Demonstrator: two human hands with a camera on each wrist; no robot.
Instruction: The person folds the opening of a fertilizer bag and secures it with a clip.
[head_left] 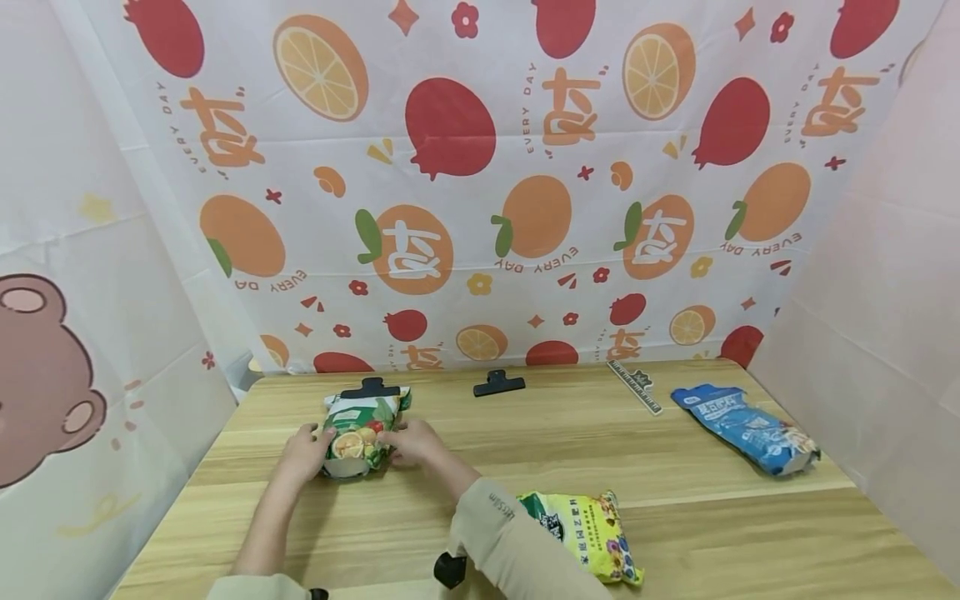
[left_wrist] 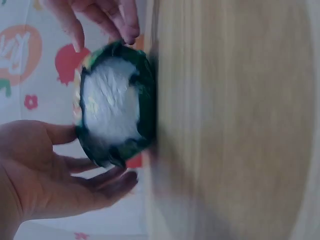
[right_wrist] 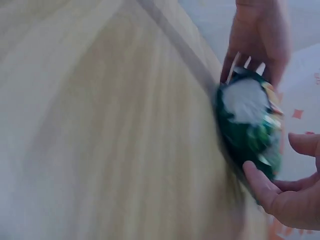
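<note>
A green and white bag (head_left: 360,421) printed with fruit and vegetables lies at the left of the table, a black clip (head_left: 371,387) at its far end. My left hand (head_left: 303,454) is at the bag's left side, its thumb at the edge and fingers loosely extended in the left wrist view. On the opposite side, my right hand (head_left: 416,442) has its fingers spread along the bag; a fingertip touches it in the right wrist view. The bag's silvery near end (left_wrist: 112,100) faces the left wrist camera.
Another black clip (head_left: 498,382) lies near the table's back edge. Right of it is a white strip with dark print (head_left: 636,387). A blue bag (head_left: 750,427) lies at the far right. A yellow and green bag (head_left: 592,533) sits in front, partly behind my right sleeve.
</note>
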